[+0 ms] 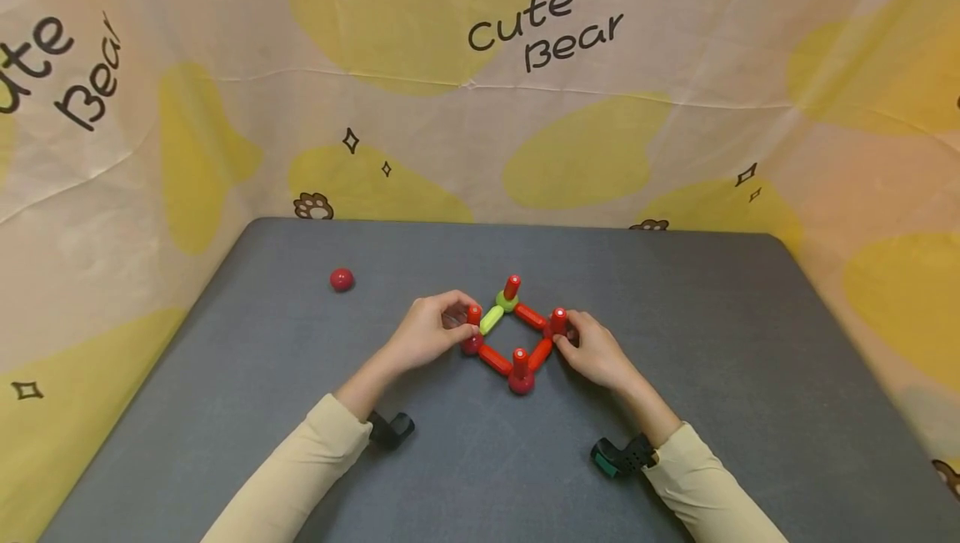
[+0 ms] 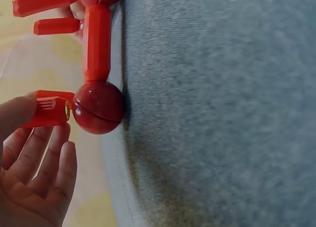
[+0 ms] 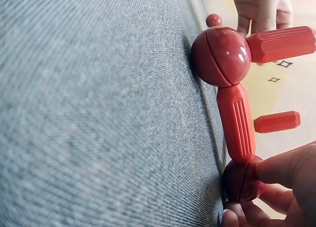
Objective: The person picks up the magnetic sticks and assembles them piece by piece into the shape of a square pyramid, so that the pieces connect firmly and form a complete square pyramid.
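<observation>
A square frame of rods and balls (image 1: 516, 339) lies on the grey table (image 1: 675, 343). Three sides are red rods and one is a green rod (image 1: 491, 319). A short red rod stands upright on each corner ball. My left hand (image 1: 438, 328) pinches the upright red rod (image 2: 48, 108) on the left corner ball (image 2: 98, 107) between thumb and fingers. My right hand (image 1: 588, 347) pinches the right corner ball (image 3: 241, 181) with thumb and fingertips (image 3: 284, 167). The near corner ball (image 3: 221, 56) carries its own upright rod (image 3: 281, 43).
A loose red ball (image 1: 341, 279) sits on the table to the far left of the frame. A cloth backdrop (image 1: 480, 93) printed with yellow patches and "Cute Bear" rises close behind and beside the table. Black wrist mounts (image 1: 392, 428) show by my sleeves.
</observation>
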{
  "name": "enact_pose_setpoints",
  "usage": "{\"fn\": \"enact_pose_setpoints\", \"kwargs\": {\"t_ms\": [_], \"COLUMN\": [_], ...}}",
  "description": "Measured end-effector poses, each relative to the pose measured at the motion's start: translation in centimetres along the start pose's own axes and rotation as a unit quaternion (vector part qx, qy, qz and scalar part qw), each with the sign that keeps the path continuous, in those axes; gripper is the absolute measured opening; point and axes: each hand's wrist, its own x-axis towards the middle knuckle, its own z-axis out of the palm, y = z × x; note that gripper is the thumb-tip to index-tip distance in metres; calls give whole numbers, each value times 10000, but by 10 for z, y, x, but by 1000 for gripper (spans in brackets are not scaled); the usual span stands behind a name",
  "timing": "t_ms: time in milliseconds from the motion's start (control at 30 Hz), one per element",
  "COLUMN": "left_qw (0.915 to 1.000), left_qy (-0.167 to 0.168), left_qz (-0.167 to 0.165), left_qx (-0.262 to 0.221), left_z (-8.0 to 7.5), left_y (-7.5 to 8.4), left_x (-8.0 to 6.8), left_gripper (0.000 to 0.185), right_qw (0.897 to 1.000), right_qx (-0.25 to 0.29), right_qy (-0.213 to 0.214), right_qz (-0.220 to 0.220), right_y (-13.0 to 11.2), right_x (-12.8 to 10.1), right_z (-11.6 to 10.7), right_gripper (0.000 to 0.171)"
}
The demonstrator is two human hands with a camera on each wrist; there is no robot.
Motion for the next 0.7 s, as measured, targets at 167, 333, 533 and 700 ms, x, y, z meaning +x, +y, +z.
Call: {"fn": "enact_pose_setpoints", "kwargs": {"t_ms": [167, 333, 533, 700], "left_qw": [10000, 10000, 9994, 9976], "left_qy": [-68, -81, -274, -416], "left_qz": [-19, 1, -54, 12], "left_qx": [-24, -19, 218, 552], "left_z": [2, 2, 1, 1], "left_y": [-3, -5, -8, -14], "left_x": [-3, -3, -4, -5], "left_gripper": [19, 20, 25, 24], "right_qw": [10000, 10000, 9999, 9993], "right_qx": [-28, -28, -9, 180], "right_qy": [32, 14, 15, -34], "right_qz": [41, 48, 108, 339], "right_y": [0, 0, -1, -1], "right_x": [0, 1, 0, 0], "right_z": [1, 1, 0, -2], "right_gripper": [22, 23, 25, 33]}}
